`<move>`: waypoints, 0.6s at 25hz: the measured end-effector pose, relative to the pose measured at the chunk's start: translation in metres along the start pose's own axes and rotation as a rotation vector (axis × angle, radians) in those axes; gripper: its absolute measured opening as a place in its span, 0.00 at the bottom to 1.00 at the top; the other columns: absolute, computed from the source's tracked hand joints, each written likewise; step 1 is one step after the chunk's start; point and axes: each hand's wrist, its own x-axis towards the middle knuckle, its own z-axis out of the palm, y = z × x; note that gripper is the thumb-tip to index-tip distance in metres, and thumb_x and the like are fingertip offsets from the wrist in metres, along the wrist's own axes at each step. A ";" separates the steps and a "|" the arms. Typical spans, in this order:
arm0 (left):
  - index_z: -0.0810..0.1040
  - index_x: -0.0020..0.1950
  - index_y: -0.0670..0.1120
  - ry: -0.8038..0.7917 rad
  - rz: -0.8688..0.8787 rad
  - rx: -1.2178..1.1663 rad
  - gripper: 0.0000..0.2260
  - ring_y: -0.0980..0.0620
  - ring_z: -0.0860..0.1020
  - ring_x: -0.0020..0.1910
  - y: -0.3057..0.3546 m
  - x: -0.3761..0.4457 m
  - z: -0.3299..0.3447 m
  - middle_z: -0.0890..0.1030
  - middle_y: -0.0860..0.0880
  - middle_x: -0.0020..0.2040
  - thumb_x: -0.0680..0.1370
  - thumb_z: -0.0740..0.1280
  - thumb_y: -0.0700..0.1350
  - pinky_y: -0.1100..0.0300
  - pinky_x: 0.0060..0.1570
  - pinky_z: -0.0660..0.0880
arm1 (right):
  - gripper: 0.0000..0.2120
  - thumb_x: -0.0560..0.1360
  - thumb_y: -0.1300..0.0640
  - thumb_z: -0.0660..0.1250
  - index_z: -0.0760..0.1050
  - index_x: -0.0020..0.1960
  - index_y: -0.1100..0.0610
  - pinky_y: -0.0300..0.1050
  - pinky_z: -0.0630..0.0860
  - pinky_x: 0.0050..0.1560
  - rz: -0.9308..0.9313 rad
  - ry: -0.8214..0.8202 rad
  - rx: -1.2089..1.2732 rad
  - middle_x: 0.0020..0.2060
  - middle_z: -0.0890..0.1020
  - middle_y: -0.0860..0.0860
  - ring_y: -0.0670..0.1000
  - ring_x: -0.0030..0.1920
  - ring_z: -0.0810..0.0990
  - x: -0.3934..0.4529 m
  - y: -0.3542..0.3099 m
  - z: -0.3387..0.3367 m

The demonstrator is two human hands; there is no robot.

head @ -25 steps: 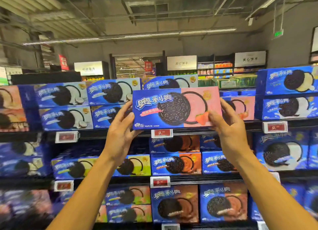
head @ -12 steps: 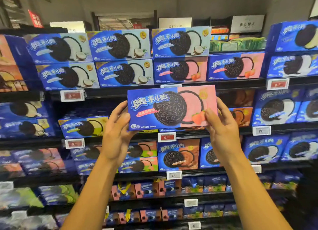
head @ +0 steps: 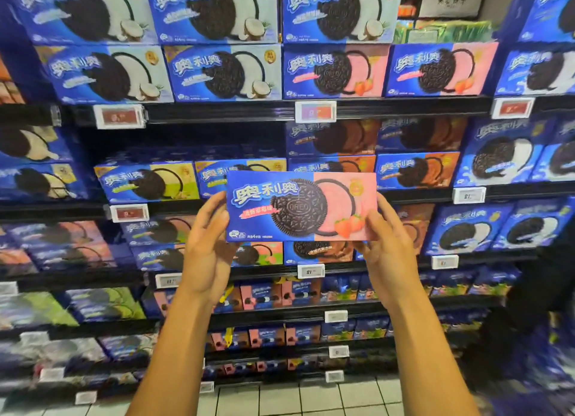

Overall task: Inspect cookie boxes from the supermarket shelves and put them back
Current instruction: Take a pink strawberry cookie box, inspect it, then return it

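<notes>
Between the two hands, a blue-and-pink strawberry cookie box [head: 301, 206] is held level with its printed front facing the camera, off the shelves and in front of them. The left hand [head: 208, 250] grips its left end, thumb on the front face near the lower left corner and fingers curled round behind. The right hand [head: 388, 253] grips the right end the same way, thumb pressed on the pink front by the printed strawberries, fingers hidden behind the box. Above the fingertips, two more strawberry boxes [head: 336, 71] stand on an upper shelf [head: 236, 112], beside coconut-flavour boxes [head: 222, 73] to their left. A red price tag [head: 119, 116] hangs on that shelf's edge. Below the wrists, smaller packs fill lower shelves over a white tiled floor [head: 298, 397].
</notes>
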 end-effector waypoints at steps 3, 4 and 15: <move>0.70 0.70 0.44 0.030 -0.017 0.000 0.21 0.51 0.80 0.55 -0.007 -0.005 -0.007 0.80 0.48 0.60 0.77 0.62 0.45 0.56 0.50 0.79 | 0.18 0.83 0.57 0.60 0.73 0.72 0.51 0.40 0.79 0.41 0.044 -0.023 -0.038 0.60 0.84 0.50 0.48 0.52 0.84 -0.004 0.007 -0.004; 0.70 0.69 0.45 0.038 -0.018 0.005 0.20 0.51 0.80 0.54 -0.009 -0.007 -0.008 0.81 0.49 0.59 0.77 0.62 0.46 0.57 0.47 0.80 | 0.18 0.83 0.57 0.60 0.72 0.72 0.52 0.39 0.79 0.41 0.042 -0.017 -0.035 0.60 0.84 0.50 0.47 0.52 0.84 -0.005 0.009 -0.004; 0.73 0.67 0.55 -0.119 0.025 0.106 0.27 0.54 0.74 0.69 -0.005 -0.026 0.011 0.78 0.56 0.68 0.70 0.76 0.56 0.59 0.59 0.77 | 0.16 0.85 0.55 0.56 0.74 0.69 0.57 0.52 0.78 0.53 0.268 0.169 0.183 0.56 0.84 0.54 0.51 0.50 0.83 0.001 0.052 -0.011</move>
